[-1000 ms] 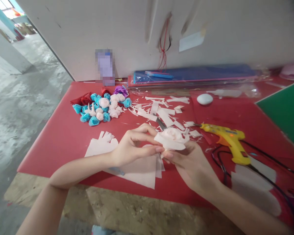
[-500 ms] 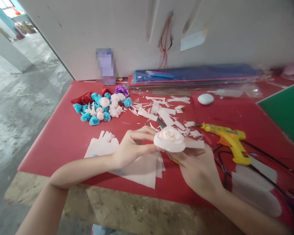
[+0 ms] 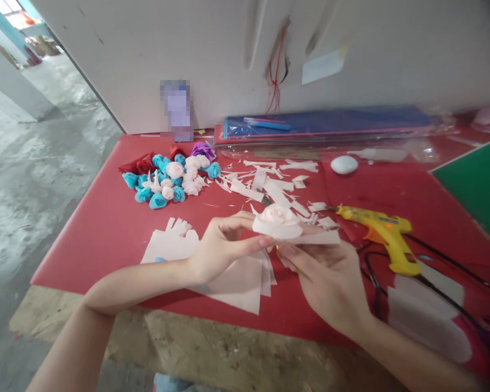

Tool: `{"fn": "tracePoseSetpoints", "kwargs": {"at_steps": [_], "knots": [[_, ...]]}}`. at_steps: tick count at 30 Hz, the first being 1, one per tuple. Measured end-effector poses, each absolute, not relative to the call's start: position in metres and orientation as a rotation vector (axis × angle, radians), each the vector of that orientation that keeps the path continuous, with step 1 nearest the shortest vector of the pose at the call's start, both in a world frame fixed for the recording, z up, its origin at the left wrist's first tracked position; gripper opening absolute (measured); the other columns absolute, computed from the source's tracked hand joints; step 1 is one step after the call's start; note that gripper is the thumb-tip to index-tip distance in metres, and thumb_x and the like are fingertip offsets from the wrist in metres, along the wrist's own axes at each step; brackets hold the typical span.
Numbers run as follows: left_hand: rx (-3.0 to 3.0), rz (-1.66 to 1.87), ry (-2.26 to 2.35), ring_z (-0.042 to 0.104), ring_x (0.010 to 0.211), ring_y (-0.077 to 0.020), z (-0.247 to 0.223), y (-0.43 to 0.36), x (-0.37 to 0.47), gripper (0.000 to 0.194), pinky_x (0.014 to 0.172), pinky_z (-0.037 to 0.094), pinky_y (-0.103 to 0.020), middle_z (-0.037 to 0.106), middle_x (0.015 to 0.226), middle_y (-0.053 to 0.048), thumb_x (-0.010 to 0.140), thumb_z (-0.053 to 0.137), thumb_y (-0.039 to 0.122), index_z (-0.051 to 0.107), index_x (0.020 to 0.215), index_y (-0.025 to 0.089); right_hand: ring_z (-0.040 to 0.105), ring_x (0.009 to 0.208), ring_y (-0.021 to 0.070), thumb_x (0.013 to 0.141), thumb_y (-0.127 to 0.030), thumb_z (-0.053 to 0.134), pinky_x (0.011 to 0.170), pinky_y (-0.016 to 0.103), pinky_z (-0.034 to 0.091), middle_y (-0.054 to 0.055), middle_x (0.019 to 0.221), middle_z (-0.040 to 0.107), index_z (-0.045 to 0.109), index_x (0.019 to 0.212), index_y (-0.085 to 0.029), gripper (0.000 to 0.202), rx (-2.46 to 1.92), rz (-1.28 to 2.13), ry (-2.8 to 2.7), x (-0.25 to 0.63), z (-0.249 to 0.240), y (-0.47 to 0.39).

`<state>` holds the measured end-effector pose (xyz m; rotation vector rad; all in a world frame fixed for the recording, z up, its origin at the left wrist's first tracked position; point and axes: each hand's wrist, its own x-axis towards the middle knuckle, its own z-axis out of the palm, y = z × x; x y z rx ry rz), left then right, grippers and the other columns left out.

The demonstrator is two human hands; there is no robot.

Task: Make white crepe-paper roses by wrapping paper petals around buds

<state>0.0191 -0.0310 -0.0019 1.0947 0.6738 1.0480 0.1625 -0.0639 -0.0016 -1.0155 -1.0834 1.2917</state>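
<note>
A white paper rose [image 3: 276, 219] is held up over the table, its layered petals facing up and toward me. My left hand [image 3: 228, 239] pinches its left side and base between thumb and fingers. From under the rose a white paper strip [image 3: 320, 237] sticks out to the right. Close below, my right hand [image 3: 330, 272] has its thumb and fingers closed at the strip and the rose's base. A dark metal blade [image 3: 266, 201] shows behind the rose, and a bit of yellow lies by the right fingertips; whether they belong together I cannot tell.
A yellow glue gun [image 3: 386, 234] lies to the right with its black cord. White paper scraps [image 3: 277, 190] litter the table's middle. Blue, white, red and purple paper flowers [image 3: 167, 177] are heaped at left. White paper sheets [image 3: 237, 288] lie beneath my hands; a white egg-shaped object [image 3: 344, 165] sits behind.
The rose has shifted slightly up and left and tips a little away from me. My thumb tips now show beneath it. Everything on the table stays put.
</note>
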Motion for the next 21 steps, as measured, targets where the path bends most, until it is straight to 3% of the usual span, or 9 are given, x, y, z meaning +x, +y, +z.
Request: {"fn": "tracePoseSetpoints", "kwargs": {"at_steps": [10,21], "knots": [[1.014,1.028,0.653,0.061,0.068,-0.0084,-0.0088,-0.0362,0.0183,0.004,0.067,0.050,-0.019,0.066,0.075,0.001,0.071,0.066,0.017,0.069,0.071,0.019,0.038,0.045,0.0074,0.069,-0.029,0.069,0.041,0.021,0.030,-0.004,0.050,0.049,0.067,0.066,-0.025,0.005,-0.983,1.498,-0.917,0.1601,-0.0083,-0.0639],[0.971,0.924,0.561,0.065,0.068,-0.0158,-0.0051,-0.0361,0.0195,0.008,0.068,0.054,-0.031,0.067,0.081,-0.004,0.073,0.065,0.022,0.070,0.075,0.016,0.038,0.048,0.0063,0.070,-0.028,0.068,0.044,0.019,0.032,-0.005,0.052,0.048,0.066,0.067,-0.024,0.006,-0.941,1.540,-0.922,0.1610,-0.0052,-0.0639]]}}
